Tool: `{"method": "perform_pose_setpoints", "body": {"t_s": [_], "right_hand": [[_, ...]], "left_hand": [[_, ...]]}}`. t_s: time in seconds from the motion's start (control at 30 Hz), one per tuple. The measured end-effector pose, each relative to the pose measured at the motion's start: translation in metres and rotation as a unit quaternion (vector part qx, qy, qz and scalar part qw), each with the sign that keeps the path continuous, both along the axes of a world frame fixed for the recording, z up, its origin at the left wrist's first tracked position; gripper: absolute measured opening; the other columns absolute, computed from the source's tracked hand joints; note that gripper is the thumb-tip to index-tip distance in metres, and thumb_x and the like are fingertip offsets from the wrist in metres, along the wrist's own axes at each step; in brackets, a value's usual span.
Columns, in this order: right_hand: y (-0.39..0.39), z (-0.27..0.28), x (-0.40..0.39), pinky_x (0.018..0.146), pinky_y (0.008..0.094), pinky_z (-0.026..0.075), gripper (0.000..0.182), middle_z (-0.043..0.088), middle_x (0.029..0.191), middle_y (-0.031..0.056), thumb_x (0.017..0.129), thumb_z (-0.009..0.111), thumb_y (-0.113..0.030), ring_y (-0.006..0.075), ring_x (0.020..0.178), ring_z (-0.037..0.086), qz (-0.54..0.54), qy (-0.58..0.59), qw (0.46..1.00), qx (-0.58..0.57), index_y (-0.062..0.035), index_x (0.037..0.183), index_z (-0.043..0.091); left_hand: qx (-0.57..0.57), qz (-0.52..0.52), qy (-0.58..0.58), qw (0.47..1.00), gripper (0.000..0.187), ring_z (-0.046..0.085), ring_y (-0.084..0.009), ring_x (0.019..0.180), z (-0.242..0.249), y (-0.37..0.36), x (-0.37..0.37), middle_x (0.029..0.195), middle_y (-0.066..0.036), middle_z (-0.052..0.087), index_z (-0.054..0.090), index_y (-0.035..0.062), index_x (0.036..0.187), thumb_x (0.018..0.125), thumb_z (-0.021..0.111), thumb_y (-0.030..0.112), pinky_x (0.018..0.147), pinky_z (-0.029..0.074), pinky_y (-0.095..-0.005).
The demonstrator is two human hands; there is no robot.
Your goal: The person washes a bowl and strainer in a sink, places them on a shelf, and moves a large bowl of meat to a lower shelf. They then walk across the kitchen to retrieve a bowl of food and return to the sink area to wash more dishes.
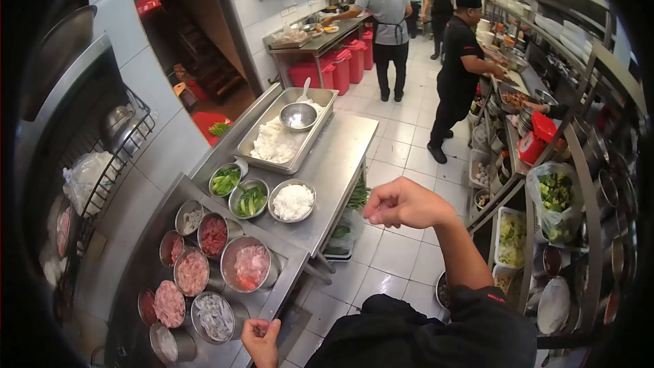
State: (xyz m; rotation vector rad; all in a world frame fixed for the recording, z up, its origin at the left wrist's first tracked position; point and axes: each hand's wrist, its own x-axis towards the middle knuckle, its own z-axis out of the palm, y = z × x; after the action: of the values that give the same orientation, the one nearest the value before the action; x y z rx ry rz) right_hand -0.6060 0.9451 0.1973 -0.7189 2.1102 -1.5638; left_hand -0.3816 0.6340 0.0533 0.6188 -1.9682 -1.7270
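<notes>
My right hand (402,206) is raised over the tiled floor, its fingers curled and drawn together; whatever they may hold is too small to make out. Low at the steel counter's edge, my left hand (261,341) is closed with fingers curled, beside a metal bowl of pale strips (215,317). Further up stand bowls of raw meat (246,266), a bowl of white rice (293,202) and two bowls of green vegetables (249,199). A deep steel tray (272,143) holds more rice, with an empty metal bowl (298,116) and a spoon on it.
A person in black (458,75) works at the right-hand counter; another in grey (386,17) stands at the back counter. Shelves on the right carry a red scale (538,138) and a bag of greens (557,197). Red bins (338,68) stand under the back counter.
</notes>
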Motion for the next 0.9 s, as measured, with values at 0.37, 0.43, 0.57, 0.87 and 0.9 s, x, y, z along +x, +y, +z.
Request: {"method": "perform_pose_setpoints", "body": {"t_s": [0.37,0.43,0.57,0.87,0.9], "right_hand": [[0.083,-0.252,-0.033,0.057,0.0323,0.049,0.015,0.063,0.075,0.0121,0.072,0.061,-0.008,0.0189,0.063,0.061,-0.087,-0.066,0.918,0.382,0.0001,0.085,0.064],[0.123,-0.27,-0.045,0.066,0.0362,0.049,0.021,0.065,0.077,0.0152,0.064,0.059,-0.007,0.0218,0.073,0.063,-0.169,-0.148,0.949,0.223,-0.0015,0.082,0.067],[0.195,-0.28,-0.079,0.063,0.0333,0.049,0.014,0.064,0.072,0.0145,0.065,0.059,-0.008,0.0266,0.068,0.062,-0.233,-0.058,0.908,0.344,-0.0037,0.075,0.067],[0.295,-0.22,-0.177,0.064,0.0334,0.048,0.013,0.062,0.069,0.0177,0.064,0.063,-0.009,0.0268,0.067,0.062,-0.314,-0.016,0.881,0.354,0.0002,0.073,0.065],[0.303,-0.216,-0.193,0.064,0.0338,0.048,0.014,0.062,0.069,0.0181,0.064,0.062,-0.01,0.0277,0.068,0.062,-0.33,0.002,0.874,0.358,-0.0001,0.074,0.065]], "left_hand": [[-0.1,-0.083,-0.068,0.989,0.021,0.037,-0.0038,0.052,0.009,0.045,-0.082,0.054,0.003,0.042,0.039,0.0041,0.056,0.061,0.057,-0.006,0.047,0.03,-0.0197],[-0.162,-0.098,-0.063,0.98,0.02,0.036,-0.006,0.053,0.007,0.067,-0.11,0.053,0.002,0.04,0.039,0.0037,0.056,0.06,0.058,-0.001,0.047,0.031,-0.0225],[-0.053,-0.149,-0.116,0.981,0.015,0.045,-0.0043,0.057,0.004,0.118,-0.162,0.063,0.003,0.047,0.053,0.0015,0.078,0.068,0.061,-0.005,0.052,0.037,-0.0191],[-0.063,-0.208,-0.147,0.965,0.018,0.049,-0.0037,0.061,-0.012,0.187,-0.25,0.07,0.002,0.054,0.056,0.0015,0.087,0.072,0.061,-0.005,0.057,0.04,-0.0174],[-0.07,-0.213,-0.146,0.964,0.017,0.049,-0.0036,0.062,-0.014,0.188,-0.26,0.07,0.002,0.054,0.057,0.0016,0.087,0.072,0.061,-0.005,0.057,0.04,-0.0175]]}}
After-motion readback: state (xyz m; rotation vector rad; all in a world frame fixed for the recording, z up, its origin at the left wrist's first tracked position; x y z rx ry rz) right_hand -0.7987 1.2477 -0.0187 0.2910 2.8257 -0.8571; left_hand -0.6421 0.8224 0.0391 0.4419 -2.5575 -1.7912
